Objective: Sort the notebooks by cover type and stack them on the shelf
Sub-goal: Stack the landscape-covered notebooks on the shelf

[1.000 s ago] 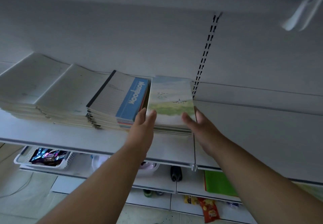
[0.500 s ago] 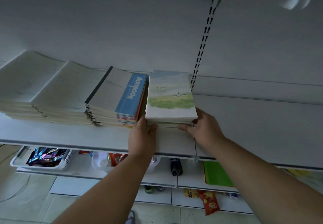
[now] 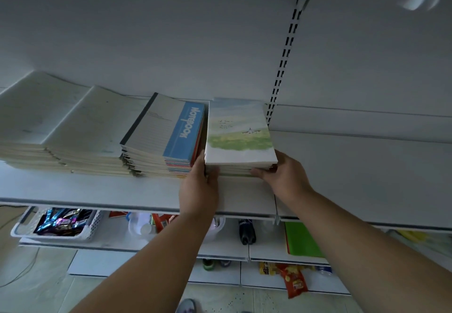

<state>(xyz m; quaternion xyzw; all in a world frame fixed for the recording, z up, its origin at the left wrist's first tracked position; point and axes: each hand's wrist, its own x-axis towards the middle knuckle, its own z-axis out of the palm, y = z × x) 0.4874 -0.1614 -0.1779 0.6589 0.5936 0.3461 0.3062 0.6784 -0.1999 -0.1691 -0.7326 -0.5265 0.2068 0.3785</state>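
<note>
Head view: both hands, left (image 3: pixel 199 188) and right (image 3: pixel 285 178), grip landscape-cover notebooks (image 3: pixel 238 133).

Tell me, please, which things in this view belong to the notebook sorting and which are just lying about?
Part of the job:
landscape-cover stack, gripped by left hand and right hand
blue Notebook stack
plain-cover stacks
shelf

Just lying about:
white basket of wrapped snacks
dark bottle
green folder
red snack packet
</note>
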